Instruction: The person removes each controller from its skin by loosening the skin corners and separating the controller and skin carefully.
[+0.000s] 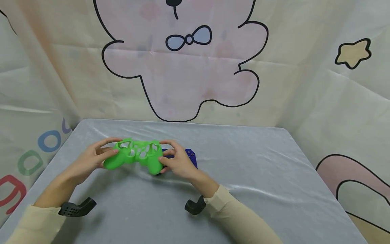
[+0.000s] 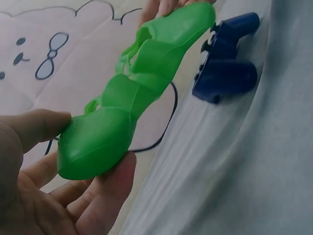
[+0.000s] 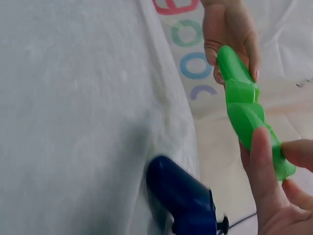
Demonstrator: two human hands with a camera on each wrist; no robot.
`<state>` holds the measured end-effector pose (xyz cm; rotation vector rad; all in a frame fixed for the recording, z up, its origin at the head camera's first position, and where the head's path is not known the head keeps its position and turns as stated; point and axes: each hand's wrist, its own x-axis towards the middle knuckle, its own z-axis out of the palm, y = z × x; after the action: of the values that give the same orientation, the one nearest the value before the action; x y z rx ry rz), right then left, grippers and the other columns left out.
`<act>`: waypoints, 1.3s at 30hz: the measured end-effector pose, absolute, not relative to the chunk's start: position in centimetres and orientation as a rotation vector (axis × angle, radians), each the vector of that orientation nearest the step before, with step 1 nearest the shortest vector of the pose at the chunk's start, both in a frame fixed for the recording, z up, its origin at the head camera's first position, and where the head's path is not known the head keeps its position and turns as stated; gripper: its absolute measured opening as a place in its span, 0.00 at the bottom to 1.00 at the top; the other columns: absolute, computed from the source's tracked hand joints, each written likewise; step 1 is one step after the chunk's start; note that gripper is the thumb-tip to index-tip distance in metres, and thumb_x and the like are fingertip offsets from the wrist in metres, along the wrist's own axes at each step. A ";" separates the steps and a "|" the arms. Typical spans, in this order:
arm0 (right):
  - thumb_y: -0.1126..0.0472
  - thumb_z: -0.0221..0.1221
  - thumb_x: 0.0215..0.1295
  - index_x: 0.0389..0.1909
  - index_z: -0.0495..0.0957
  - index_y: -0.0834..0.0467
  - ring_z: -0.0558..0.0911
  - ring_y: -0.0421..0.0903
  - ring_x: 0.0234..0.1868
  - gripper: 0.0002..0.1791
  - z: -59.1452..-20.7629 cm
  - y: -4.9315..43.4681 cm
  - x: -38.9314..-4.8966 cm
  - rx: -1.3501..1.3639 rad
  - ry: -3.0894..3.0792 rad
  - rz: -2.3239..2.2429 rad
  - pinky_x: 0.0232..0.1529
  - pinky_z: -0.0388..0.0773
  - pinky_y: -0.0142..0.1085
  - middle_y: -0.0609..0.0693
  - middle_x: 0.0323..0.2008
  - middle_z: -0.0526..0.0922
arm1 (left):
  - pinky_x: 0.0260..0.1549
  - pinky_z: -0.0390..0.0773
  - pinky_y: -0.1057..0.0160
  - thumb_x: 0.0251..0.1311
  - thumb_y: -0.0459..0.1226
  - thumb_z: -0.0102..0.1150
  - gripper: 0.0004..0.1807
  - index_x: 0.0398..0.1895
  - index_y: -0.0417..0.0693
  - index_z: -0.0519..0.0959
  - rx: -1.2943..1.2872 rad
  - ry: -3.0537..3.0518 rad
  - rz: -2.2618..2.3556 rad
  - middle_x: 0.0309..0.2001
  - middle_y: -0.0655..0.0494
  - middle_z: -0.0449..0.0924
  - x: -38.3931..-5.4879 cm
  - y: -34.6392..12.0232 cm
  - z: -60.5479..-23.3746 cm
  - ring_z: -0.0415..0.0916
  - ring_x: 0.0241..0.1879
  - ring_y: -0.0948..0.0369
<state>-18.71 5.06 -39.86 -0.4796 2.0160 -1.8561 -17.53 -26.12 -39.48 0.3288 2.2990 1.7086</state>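
A bright green silicone controller cover [image 1: 137, 153], with cut-out holes for sticks and buttons, is held up above the table between both hands. My left hand [image 1: 99, 153] grips its left handle, thumb on one face and fingers on the other. At the opposite handle, my right hand [image 1: 178, 161] pinches the cover between thumb and fingers. A dark blue game controller [image 2: 227, 73] lies on the cloth beyond and below the right hand, which partly hides it in the head view. In the right wrist view, one blue handle [image 3: 178, 188] shows.
A pale grey-blue cloth [image 1: 259, 189] covers the table. Printed fabric walls [image 1: 289, 67] stand behind it and on both sides. Black wrist mounts [image 1: 77, 207] sit by both cream sleeves [image 1: 240, 217].
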 end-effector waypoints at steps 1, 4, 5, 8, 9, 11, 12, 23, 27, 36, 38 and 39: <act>0.72 0.56 0.70 0.73 0.62 0.52 0.84 0.43 0.26 0.32 -39.8 4.5 -18.6 -0.474 2.030 -1.844 0.38 0.85 0.58 0.64 0.47 0.83 | 0.35 0.84 0.59 0.78 0.41 0.49 0.22 0.71 0.59 0.66 0.319 2.313 1.688 0.48 0.77 0.83 -17.5 -26.6 -39.6 0.83 0.41 0.68; 0.71 0.56 0.71 0.72 0.62 0.47 0.84 0.44 0.26 0.32 -40.0 2.9 -18.3 -0.454 2.074 -1.813 0.35 0.86 0.55 0.61 0.48 0.83 | 0.35 0.83 0.58 0.78 0.42 0.48 0.21 0.71 0.61 0.66 0.276 2.338 1.629 0.46 0.75 0.83 -17.2 -28.1 -39.8 0.82 0.40 0.68; 0.71 0.55 0.72 0.71 0.62 0.47 0.85 0.44 0.26 0.31 -40.1 2.5 -18.2 -0.448 2.075 -1.806 0.35 0.86 0.54 0.60 0.49 0.83 | 0.35 0.82 0.57 0.78 0.43 0.48 0.21 0.71 0.61 0.66 0.258 2.344 1.609 0.46 0.75 0.83 -17.1 -28.5 -39.9 0.82 0.40 0.68; 0.70 0.53 0.73 0.67 0.65 0.48 0.87 0.45 0.33 0.26 -40.3 1.3 -18.0 -0.442 2.058 -1.791 0.37 0.87 0.51 0.60 0.54 0.81 | 0.36 0.80 0.58 0.78 0.44 0.48 0.22 0.72 0.63 0.64 0.209 2.359 1.563 0.46 0.75 0.82 -16.8 -29.7 -40.3 0.81 0.41 0.68; 0.70 0.53 0.73 0.67 0.65 0.49 0.88 0.47 0.34 0.25 -40.3 1.0 -17.9 -0.440 2.048 -1.789 0.38 0.87 0.51 0.60 0.55 0.81 | 0.37 0.79 0.59 0.78 0.45 0.48 0.23 0.73 0.64 0.64 0.198 2.356 1.556 0.46 0.75 0.82 -16.8 -30.1 -40.4 0.81 0.41 0.68; 0.69 0.53 0.73 0.67 0.66 0.52 0.89 0.49 0.38 0.24 -40.3 0.5 -17.7 -0.441 2.021 -1.783 0.41 0.87 0.50 0.61 0.57 0.79 | 0.37 0.78 0.61 0.78 0.45 0.47 0.23 0.73 0.65 0.63 0.182 2.354 1.542 0.45 0.75 0.81 -16.9 -30.7 -40.7 0.80 0.40 0.68; 0.68 0.54 0.73 0.68 0.65 0.53 0.89 0.50 0.40 0.25 -40.3 0.2 -17.7 -0.441 2.008 -1.780 0.42 0.87 0.50 0.61 0.57 0.79 | 0.37 0.77 0.62 0.78 0.45 0.48 0.23 0.73 0.64 0.63 0.176 2.351 1.537 0.43 0.73 0.81 -16.9 -30.9 -40.9 0.80 0.39 0.68; 0.61 0.57 0.74 0.77 0.57 0.56 0.82 0.52 0.63 0.34 -41.3 -0.7 -16.2 -0.459 1.913 -1.651 0.56 0.82 0.42 0.64 0.69 0.73 | 0.35 0.77 0.64 0.75 0.45 0.54 0.31 0.75 0.41 0.61 0.229 2.509 1.246 0.57 0.37 0.81 -17.0 -31.3 -42.6 0.77 0.45 0.71; 0.59 0.56 0.75 0.76 0.60 0.58 0.73 0.54 0.72 0.32 -41.4 -0.3 -16.1 -0.501 1.967 -1.608 0.67 0.74 0.41 0.63 0.72 0.69 | 0.38 0.78 0.63 0.74 0.43 0.54 0.30 0.73 0.37 0.64 0.293 2.594 1.117 0.61 0.29 0.77 -17.1 -30.9 -42.6 0.80 0.52 0.60; 0.57 0.54 0.77 0.71 0.69 0.54 0.75 0.55 0.69 0.25 -39.2 2.5 -17.3 -0.574 1.976 -1.599 0.64 0.77 0.44 0.59 0.71 0.72 | 0.34 0.80 0.58 0.78 0.44 0.48 0.24 0.66 0.34 0.70 0.309 2.753 0.915 0.55 0.25 0.79 -16.8 -30.8 -40.5 0.83 0.48 0.42; 0.59 0.53 0.77 0.69 0.71 0.57 0.79 0.56 0.64 0.22 -39.0 3.2 -17.6 -0.552 1.954 -1.630 0.61 0.80 0.44 0.62 0.67 0.75 | 0.34 0.81 0.58 0.78 0.44 0.48 0.25 0.67 0.34 0.69 0.292 2.755 0.924 0.55 0.26 0.79 -16.6 -30.6 -40.2 0.84 0.45 0.46; 0.60 0.53 0.77 0.68 0.71 0.58 0.80 0.57 0.62 0.21 -39.0 3.5 -17.8 -0.542 1.949 -1.644 0.59 0.81 0.44 0.63 0.66 0.76 | 0.34 0.81 0.58 0.78 0.44 0.47 0.25 0.67 0.34 0.69 0.290 2.767 0.929 0.55 0.26 0.79 -16.5 -30.5 -40.0 0.84 0.45 0.47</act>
<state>-17.77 3.53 -38.96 -0.5419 1.9486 -1.6444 -16.51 -30.50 -40.03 0.2905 2.7667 0.9292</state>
